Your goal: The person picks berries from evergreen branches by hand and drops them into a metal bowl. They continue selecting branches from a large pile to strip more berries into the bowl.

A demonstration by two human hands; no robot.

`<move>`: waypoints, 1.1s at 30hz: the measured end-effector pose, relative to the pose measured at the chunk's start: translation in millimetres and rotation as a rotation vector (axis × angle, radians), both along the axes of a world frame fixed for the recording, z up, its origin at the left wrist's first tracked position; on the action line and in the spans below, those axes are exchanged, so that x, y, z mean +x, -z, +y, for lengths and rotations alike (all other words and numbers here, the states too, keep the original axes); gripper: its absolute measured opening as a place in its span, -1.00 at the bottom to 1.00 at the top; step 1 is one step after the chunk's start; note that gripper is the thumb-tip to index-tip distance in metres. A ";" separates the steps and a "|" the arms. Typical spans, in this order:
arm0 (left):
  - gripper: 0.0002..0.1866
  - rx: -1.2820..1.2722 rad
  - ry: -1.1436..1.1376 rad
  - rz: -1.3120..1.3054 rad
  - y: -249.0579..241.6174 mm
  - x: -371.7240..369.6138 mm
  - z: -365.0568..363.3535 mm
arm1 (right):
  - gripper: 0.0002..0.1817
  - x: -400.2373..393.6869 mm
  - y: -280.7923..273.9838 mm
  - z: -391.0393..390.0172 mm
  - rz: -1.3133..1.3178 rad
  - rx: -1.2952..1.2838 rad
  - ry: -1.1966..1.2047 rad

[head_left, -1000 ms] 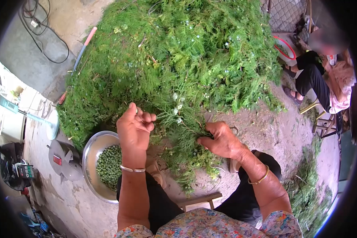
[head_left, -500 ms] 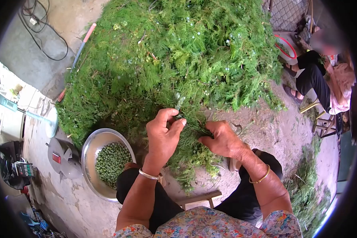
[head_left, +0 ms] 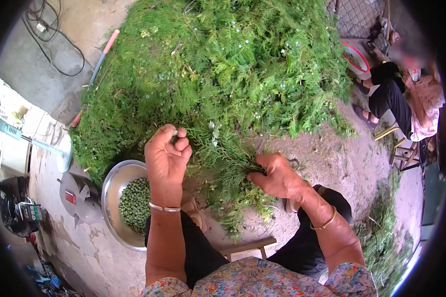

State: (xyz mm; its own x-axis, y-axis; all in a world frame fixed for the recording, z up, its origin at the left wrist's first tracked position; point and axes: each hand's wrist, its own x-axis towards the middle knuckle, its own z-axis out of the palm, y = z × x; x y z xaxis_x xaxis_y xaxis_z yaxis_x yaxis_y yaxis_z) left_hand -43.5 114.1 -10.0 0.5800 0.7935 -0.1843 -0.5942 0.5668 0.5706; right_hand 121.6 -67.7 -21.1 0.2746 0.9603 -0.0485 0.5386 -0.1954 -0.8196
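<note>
My right hand [head_left: 277,174] is closed round the stem end of a green sprig [head_left: 228,156], whose leafy tips spread to the left. My left hand [head_left: 168,156] is up, left of the sprig and apart from it, with fingers curled and thumb near the fingertips; a small pale thing shows between them, too small to name. A metal bowl [head_left: 111,185] partly filled with round green cones [head_left: 135,203] stands at the lower left, its right side hidden by my left forearm and knee. Beyond my hands lies a large heap of green branches [head_left: 183,74].
A person [head_left: 423,101] sits at the right beside a red-rimmed basin [head_left: 364,62]. A long-handled tool [head_left: 104,55] leans at the heap's left edge. Further left are a fan [head_left: 63,152], a black bag [head_left: 15,205] and a cable [head_left: 49,47]. More greenery [head_left: 379,232] lies at lower right.
My left hand has moved left, away from the sprig, and now covers part of the bowl's side with its forearm. My right hand has stayed nearly still, holding the sprig.
</note>
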 end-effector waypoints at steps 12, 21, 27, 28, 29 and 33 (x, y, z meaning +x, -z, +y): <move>-0.78 1.148 -0.215 0.917 13.5 21.9 -33.4 | -0.80 -4.9 6.9 3.3 -0.156 -0.009 -0.011; -0.77 0.421 -0.081 0.761 7.1 22.3 -37.1 | -0.83 -5.6 10.9 0.6 -0.273 0.005 -0.040; -0.78 0.814 -0.101 0.911 23.1 22.2 -37.1 | -0.82 -4.9 10.7 -0.2 -0.278 0.043 -0.049; -0.80 0.827 -0.124 0.882 23.4 22.3 -37.6 | -0.82 -5.1 10.9 -0.3 -0.277 0.042 -0.049; -0.80 0.827 -0.123 0.882 22.6 22.2 -37.4 | -0.82 -5.2 11.2 -0.3 -0.280 0.047 -0.049; -0.87 0.595 -0.100 0.646 13.2 20.6 -36.5 | -0.81 -5.7 11.6 -0.3 -0.298 0.059 -0.046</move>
State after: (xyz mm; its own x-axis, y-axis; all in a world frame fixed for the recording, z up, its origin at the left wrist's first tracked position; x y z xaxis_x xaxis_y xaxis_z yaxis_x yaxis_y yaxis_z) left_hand -22.9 77.6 -23.2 0.4279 0.9038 0.0081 -0.0844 0.0310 0.9960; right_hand 115.9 -68.0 -32.8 0.2242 0.9709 0.0837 0.7644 -0.1220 -0.6331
